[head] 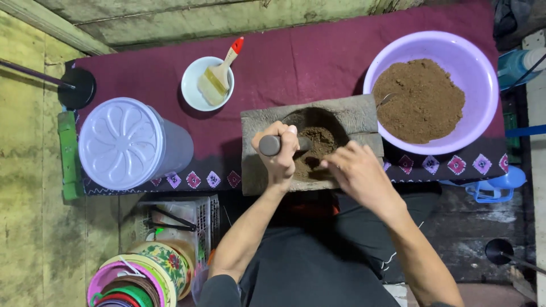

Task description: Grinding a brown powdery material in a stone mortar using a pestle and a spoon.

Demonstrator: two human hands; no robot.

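A dark round pestle (274, 145) is held tight in the closed left hand (278, 152). Brown powder (316, 149) in the hollow of the grey stone block (310, 142) on the table is touched by the bent, loosely closed fingers of the right hand (355, 170). Farther back, more brown powder (418, 100) is heaped in a big purple plastic bowl (432, 51), and a brush (219, 74) is laid in a small white bowl (193, 85).
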